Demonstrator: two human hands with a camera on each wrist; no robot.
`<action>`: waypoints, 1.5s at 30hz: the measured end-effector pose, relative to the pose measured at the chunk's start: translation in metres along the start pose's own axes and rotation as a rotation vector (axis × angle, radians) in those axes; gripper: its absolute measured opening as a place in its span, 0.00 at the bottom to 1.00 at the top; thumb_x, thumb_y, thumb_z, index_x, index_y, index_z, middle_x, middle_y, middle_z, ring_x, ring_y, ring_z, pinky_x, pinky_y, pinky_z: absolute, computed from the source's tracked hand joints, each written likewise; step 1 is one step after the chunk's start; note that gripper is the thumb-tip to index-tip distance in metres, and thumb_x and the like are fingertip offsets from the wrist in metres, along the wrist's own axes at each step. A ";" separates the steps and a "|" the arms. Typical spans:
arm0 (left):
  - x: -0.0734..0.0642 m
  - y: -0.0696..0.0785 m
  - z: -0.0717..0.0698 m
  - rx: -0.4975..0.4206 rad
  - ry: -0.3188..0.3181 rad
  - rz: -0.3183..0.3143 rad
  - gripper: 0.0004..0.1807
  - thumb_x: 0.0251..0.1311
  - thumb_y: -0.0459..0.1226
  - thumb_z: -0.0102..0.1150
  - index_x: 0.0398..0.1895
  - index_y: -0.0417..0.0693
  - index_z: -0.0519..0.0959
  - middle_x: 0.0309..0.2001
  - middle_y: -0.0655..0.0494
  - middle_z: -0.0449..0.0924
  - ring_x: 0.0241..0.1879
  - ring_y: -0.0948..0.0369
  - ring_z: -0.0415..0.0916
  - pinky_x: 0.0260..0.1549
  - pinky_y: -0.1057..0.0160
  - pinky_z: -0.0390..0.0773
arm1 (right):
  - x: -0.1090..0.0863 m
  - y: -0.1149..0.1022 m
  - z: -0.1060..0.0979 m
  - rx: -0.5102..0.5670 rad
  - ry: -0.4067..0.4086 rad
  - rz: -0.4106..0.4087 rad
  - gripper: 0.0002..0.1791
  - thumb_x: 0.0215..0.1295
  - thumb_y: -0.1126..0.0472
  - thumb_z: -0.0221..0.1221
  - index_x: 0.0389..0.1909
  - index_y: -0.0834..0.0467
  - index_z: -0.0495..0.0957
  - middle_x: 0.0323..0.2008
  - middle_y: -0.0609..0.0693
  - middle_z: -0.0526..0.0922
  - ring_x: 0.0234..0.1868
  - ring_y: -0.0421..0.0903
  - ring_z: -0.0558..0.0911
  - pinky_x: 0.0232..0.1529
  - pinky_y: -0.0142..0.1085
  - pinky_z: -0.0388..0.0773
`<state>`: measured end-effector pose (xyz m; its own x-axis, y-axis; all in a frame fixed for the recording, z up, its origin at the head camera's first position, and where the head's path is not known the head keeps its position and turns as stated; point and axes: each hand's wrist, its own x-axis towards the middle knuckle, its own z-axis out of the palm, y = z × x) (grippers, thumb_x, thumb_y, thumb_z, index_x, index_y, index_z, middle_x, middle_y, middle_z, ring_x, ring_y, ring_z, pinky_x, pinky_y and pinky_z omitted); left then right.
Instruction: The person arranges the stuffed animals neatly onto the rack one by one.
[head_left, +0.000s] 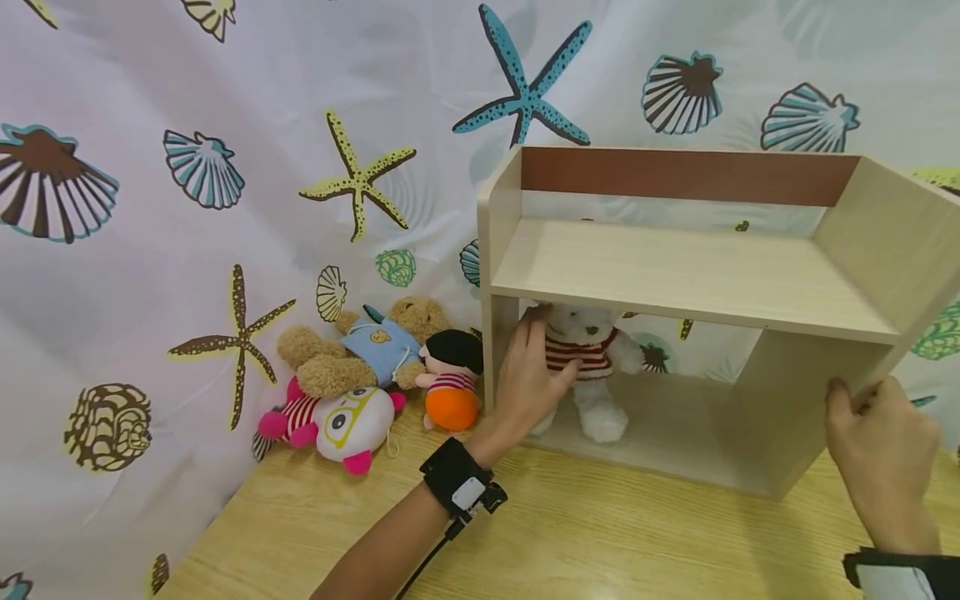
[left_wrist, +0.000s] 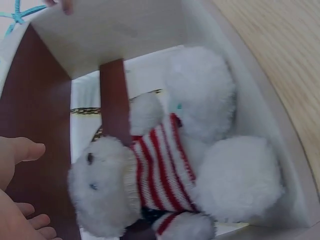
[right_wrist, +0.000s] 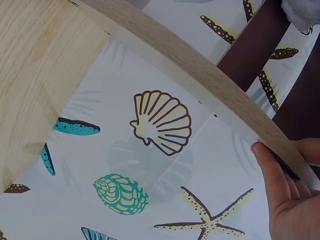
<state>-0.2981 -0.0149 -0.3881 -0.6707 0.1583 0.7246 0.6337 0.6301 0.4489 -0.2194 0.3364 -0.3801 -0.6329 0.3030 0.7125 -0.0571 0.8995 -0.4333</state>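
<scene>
A white teddy bear point(head_left: 592, 354) in a red-and-white striped sweater sits in the lower left compartment of a pale wooden shelf point(head_left: 697, 262). My left hand point(head_left: 528, 371) is at the front of that compartment, partly covering the bear in the head view. Its fingers are extended and the thumb spread; in the left wrist view the hand point(left_wrist: 20, 192) shows beside the bear's head point(left_wrist: 102, 185) with nothing in its grasp. My right hand point(head_left: 885, 450) grips the front edge of the right side panel point(right_wrist: 225, 92), thumb on one face and fingers on the other.
Left of the shelf lie a brown teddy bear point(head_left: 382, 342) in a blue shirt, a pink-and-white plush point(head_left: 356, 425) with yellow glasses, and a doll point(head_left: 452, 392) with a black cap and orange bottoms. The wooden table point(head_left: 600, 533) meets a shell-patterned curtain point(head_left: 150, 292) behind.
</scene>
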 end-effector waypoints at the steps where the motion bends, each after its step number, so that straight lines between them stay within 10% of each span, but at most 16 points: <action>1: 0.000 0.001 -0.003 -0.007 0.006 0.005 0.42 0.55 0.38 0.74 0.70 0.37 0.63 0.67 0.41 0.64 0.65 0.49 0.67 0.62 0.56 0.69 | 0.000 0.000 0.000 0.001 0.000 -0.002 0.17 0.66 0.66 0.54 0.26 0.80 0.71 0.24 0.79 0.77 0.20 0.77 0.75 0.10 0.43 0.59; 11: -0.012 0.015 -0.033 -0.067 0.095 0.084 0.39 0.55 0.34 0.73 0.68 0.35 0.66 0.65 0.39 0.65 0.61 0.48 0.69 0.53 0.56 0.77 | -0.001 0.000 0.000 0.007 0.017 -0.022 0.17 0.65 0.67 0.55 0.27 0.81 0.72 0.25 0.80 0.77 0.20 0.77 0.76 0.10 0.43 0.59; 18: -0.013 0.010 -0.045 -0.160 0.293 0.139 0.27 0.57 0.28 0.67 0.61 0.35 0.72 0.58 0.41 0.72 0.58 0.48 0.71 0.56 0.55 0.74 | 0.001 0.001 0.000 0.013 0.018 -0.017 0.17 0.65 0.67 0.55 0.28 0.81 0.72 0.27 0.80 0.77 0.21 0.77 0.76 0.10 0.38 0.57; 27: -0.011 -0.010 -0.063 -0.207 0.434 0.062 0.22 0.59 0.27 0.59 0.59 0.35 0.74 0.55 0.42 0.76 0.56 0.48 0.72 0.55 0.48 0.72 | 0.001 -0.001 0.000 0.005 0.021 -0.014 0.16 0.65 0.67 0.55 0.32 0.82 0.73 0.29 0.81 0.77 0.25 0.79 0.77 0.10 0.44 0.61; 38: -0.007 -0.039 -0.077 -0.131 0.342 -0.108 0.26 0.60 0.26 0.52 0.64 0.39 0.71 0.58 0.44 0.73 0.56 0.48 0.70 0.53 0.47 0.72 | -0.001 0.000 0.001 0.007 0.041 -0.033 0.15 0.64 0.68 0.56 0.31 0.82 0.73 0.28 0.80 0.77 0.24 0.79 0.77 0.10 0.44 0.60; 45: -0.005 -0.069 -0.065 0.031 0.065 -0.270 0.30 0.64 0.28 0.56 0.70 0.42 0.67 0.61 0.40 0.70 0.57 0.45 0.68 0.53 0.47 0.72 | -0.002 -0.001 0.001 0.003 0.043 -0.040 0.16 0.65 0.68 0.55 0.30 0.83 0.73 0.28 0.81 0.77 0.23 0.78 0.77 0.09 0.47 0.62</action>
<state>-0.3135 -0.1085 -0.3886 -0.7870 -0.0674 0.6132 0.4224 0.6657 0.6152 -0.2192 0.3351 -0.3817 -0.5963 0.2805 0.7522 -0.0837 0.9102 -0.4057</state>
